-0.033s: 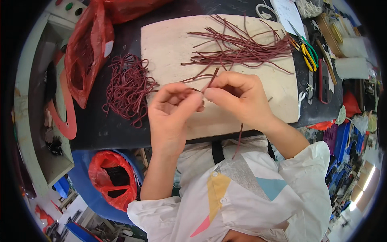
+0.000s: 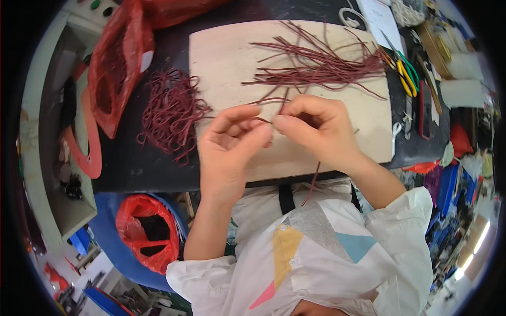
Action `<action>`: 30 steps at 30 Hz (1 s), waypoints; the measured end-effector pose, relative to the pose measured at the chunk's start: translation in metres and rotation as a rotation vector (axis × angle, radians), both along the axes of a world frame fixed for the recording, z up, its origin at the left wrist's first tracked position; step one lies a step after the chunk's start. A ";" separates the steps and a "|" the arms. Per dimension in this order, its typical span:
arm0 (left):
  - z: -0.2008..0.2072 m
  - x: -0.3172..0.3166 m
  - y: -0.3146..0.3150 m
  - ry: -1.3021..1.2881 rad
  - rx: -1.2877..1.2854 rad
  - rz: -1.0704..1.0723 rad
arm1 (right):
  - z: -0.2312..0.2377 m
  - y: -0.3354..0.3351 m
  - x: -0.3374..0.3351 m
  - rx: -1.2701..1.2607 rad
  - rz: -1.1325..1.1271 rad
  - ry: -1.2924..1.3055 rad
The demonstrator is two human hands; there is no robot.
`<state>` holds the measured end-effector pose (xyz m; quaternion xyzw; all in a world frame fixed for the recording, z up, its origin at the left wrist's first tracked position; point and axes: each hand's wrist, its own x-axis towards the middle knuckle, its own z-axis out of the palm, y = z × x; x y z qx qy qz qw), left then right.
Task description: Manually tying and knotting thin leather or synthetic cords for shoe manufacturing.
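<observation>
Both hands meet over a pale board (image 2: 219,58), their fingertips almost touching. My right hand (image 2: 321,129) pinches a thin dark-red cord (image 2: 285,101), whose short end stands up above the fingers. A length of similar cord hangs below that hand over the board's near edge. Between thumb and fingers, my left hand (image 2: 226,145) holds a piece of cord that runs toward the right fingertips; the exact joining point is hidden. A bundle of cut dark-red cords (image 2: 321,71) lies across the board's far side. Left of the board sits a tangled heap of cord (image 2: 168,113).
Yellow-handled pliers (image 2: 406,81) and other hand tools lie right of the board on the black table (image 2: 153,176). A red plastic bag (image 2: 118,68) rests at the far left. Below the table's left edge stands a blue bin (image 2: 105,231) with a red bag inside.
The whole view has shifted slightly, so the board and hands appear a little further right. The cord end above my right hand now stands more upright. Both hands keep their grip.
</observation>
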<state>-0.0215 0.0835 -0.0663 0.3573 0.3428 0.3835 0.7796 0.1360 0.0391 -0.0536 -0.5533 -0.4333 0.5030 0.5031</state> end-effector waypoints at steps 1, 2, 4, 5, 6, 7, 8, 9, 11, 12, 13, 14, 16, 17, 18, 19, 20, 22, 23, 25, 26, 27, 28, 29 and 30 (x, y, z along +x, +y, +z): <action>0.005 -0.001 0.000 -0.003 -0.012 -0.026 | 0.000 -0.002 0.001 -0.010 0.017 -0.033; 0.003 -0.007 0.001 0.039 0.024 -0.074 | 0.000 -0.003 0.001 -0.020 0.034 -0.067; 0.007 -0.012 0.002 0.124 0.120 -0.150 | 0.010 -0.006 0.000 -0.028 0.092 -0.156; 0.009 -0.013 0.000 0.170 0.195 -0.122 | 0.014 -0.006 0.001 -0.032 0.118 -0.203; 0.008 -0.015 -0.001 0.183 0.240 -0.085 | 0.011 -0.007 0.005 0.078 0.167 -0.415; 0.006 -0.017 -0.003 0.197 0.285 -0.051 | 0.008 -0.009 0.009 0.191 0.212 -0.627; 0.004 -0.019 -0.004 0.211 0.330 -0.018 | 0.006 -0.009 0.010 0.306 0.254 -0.837; 0.001 -0.020 -0.005 0.238 0.346 0.004 | 0.009 -0.011 0.012 0.303 0.267 -0.899; 0.001 -0.021 -0.008 0.263 0.289 0.070 | 0.016 -0.011 0.012 0.291 0.293 -1.024; 0.000 -0.019 -0.009 0.268 0.262 0.098 | 0.017 -0.011 0.013 0.106 0.277 -0.714; -0.004 -0.018 -0.011 0.225 0.239 0.141 | 0.018 -0.011 0.011 -0.071 0.250 -0.400; -0.005 -0.016 -0.014 0.213 0.238 0.146 | 0.018 -0.010 0.010 -0.238 0.214 -0.081; -0.006 -0.013 -0.019 0.194 0.239 0.161 | 0.014 -0.008 0.007 -0.258 0.124 0.271; -0.007 -0.010 -0.022 0.202 0.238 0.156 | 0.011 -0.008 0.005 -0.263 0.078 0.447; -0.008 -0.009 -0.025 0.183 0.257 0.154 | 0.007 -0.007 0.000 -0.223 0.038 0.463; -0.009 -0.007 -0.027 0.163 0.277 0.153 | 0.003 -0.006 -0.005 -0.184 -0.001 0.478; -0.009 -0.006 -0.028 0.143 0.296 0.152 | 0.001 -0.006 -0.007 -0.144 -0.041 0.493; -0.008 -0.009 -0.029 0.162 0.276 0.157 | -0.001 -0.007 -0.011 -0.109 -0.061 0.426; -0.008 -0.010 -0.028 0.159 0.275 0.153 | -0.002 -0.008 -0.012 -0.092 -0.072 0.392; -0.007 -0.013 -0.027 0.151 0.248 0.130 | -0.006 -0.011 -0.012 -0.094 -0.061 0.298; -0.006 -0.014 -0.026 0.147 0.222 0.111 | -0.007 -0.011 -0.012 -0.095 -0.057 0.250; -0.006 -0.015 -0.025 0.142 0.197 0.091 | -0.007 -0.009 -0.011 -0.017 -0.071 0.192; -0.006 -0.016 -0.024 0.192 0.229 0.003 | -0.006 -0.005 -0.008 0.061 -0.087 0.133; -0.006 -0.017 -0.023 0.241 0.261 -0.087 | -0.005 0.000 -0.005 0.138 -0.103 0.073; -0.006 -0.017 -0.023 0.290 0.291 -0.175 | 0.000 0.004 -0.002 0.102 0.011 0.032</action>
